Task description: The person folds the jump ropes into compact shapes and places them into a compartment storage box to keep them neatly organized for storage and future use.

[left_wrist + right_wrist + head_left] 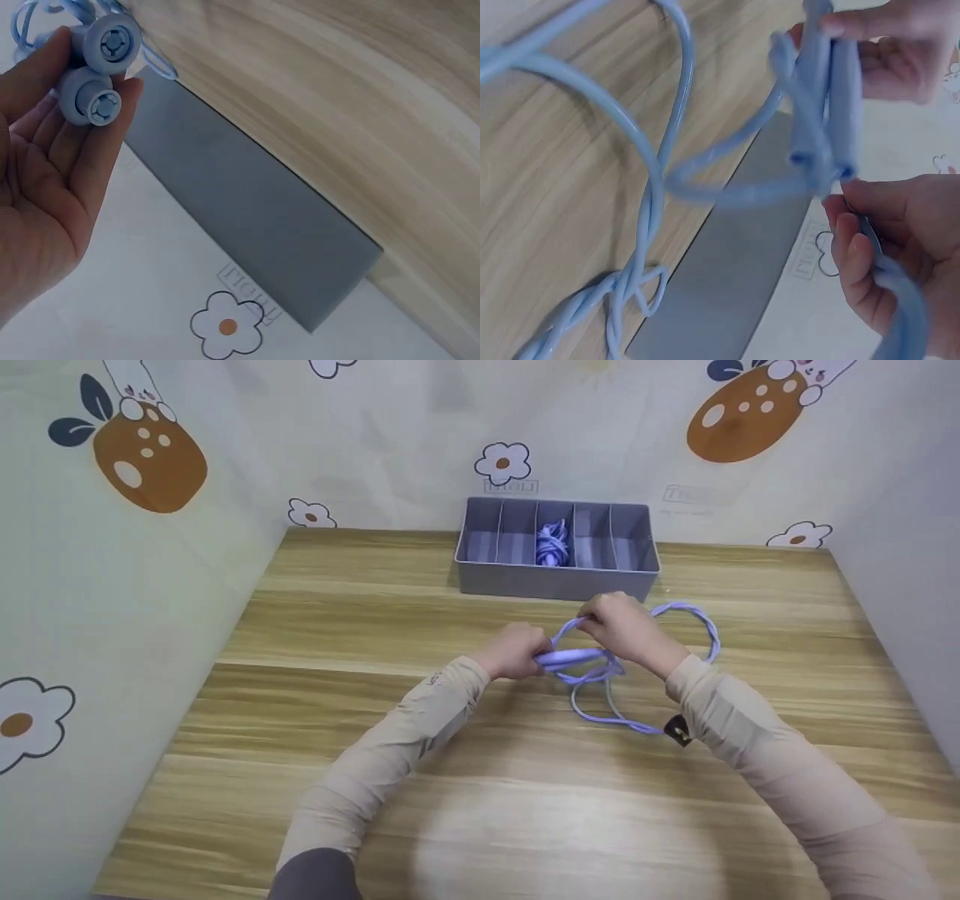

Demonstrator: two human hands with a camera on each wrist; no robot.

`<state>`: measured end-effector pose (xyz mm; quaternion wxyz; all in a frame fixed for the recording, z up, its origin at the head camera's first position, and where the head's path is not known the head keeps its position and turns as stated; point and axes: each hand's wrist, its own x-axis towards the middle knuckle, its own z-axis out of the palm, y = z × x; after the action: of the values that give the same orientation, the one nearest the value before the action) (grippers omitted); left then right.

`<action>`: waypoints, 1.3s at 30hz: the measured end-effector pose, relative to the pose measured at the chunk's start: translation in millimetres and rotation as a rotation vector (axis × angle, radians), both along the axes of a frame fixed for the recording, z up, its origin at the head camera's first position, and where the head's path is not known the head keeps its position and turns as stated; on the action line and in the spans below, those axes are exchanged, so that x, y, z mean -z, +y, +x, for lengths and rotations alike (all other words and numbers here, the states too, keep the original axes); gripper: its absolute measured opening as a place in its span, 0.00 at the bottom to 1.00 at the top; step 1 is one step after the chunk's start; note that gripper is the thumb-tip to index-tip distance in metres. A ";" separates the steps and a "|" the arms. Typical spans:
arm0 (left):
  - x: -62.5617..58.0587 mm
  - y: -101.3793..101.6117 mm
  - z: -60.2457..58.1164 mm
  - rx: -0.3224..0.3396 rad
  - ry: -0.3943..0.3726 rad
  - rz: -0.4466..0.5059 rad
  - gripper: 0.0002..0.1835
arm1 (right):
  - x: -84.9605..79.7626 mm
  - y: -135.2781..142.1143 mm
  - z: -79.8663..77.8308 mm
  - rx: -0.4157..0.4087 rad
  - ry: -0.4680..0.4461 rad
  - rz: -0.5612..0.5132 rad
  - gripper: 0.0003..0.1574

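My left hand (517, 652) grips the two handles (845, 105) of a light blue jump rope side by side. Their round ends (114, 43) point past the fingers in the left wrist view. To the right of it, my right hand (624, 628) pinches the cord (904, 292), part of which is wound around near the handles. Loose cord (705, 622) loops out to the right of the hands, and a twisted length lies on the table below them, ending by a small black tag (677, 730) at the right sleeve.
Just beyond the hands stands a grey divided box (551, 583) with several compartments. Its middle one holds another bundled blue cord (553, 547). The wooden table (337, 607) meets a patterned wall covering (375, 450) behind the box and on the left.
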<state>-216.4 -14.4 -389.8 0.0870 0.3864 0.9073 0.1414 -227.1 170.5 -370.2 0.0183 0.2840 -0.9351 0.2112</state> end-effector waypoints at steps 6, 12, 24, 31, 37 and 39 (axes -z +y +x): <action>2.0 -7.3 -8.5 -0.146 0.003 0.085 0.04 | -6.1 -10.0 14.1 0.041 0.088 -0.174 0.11; 4.8 -17.0 -20.3 -0.256 -0.066 0.212 0.05 | -0.6 -12.8 31.8 0.053 0.054 -0.392 0.17; 6.0 -36.6 -34.7 -0.419 -0.340 0.501 0.11 | 15.0 -6.2 63.2 0.101 -0.405 -0.627 0.23; 7.9 -44.8 -38.9 -0.456 -0.428 0.620 0.10 | 24.3 1.2 74.6 0.060 -0.348 -0.614 0.19; 7.4 -46.8 -38.5 -0.492 -0.548 0.733 0.11 | 35.3 8.0 78.2 -0.004 -0.314 -0.600 0.19; 6.1 -46.9 -38.0 -0.503 -0.590 0.763 0.11 | 38.2 10.0 78.9 -0.017 -0.340 -0.590 0.19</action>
<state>-254.5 -61.3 -395.9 0.1552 0.1055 0.7929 0.5798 -148.2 180.5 -408.4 -0.0584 0.2350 -0.8208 0.5173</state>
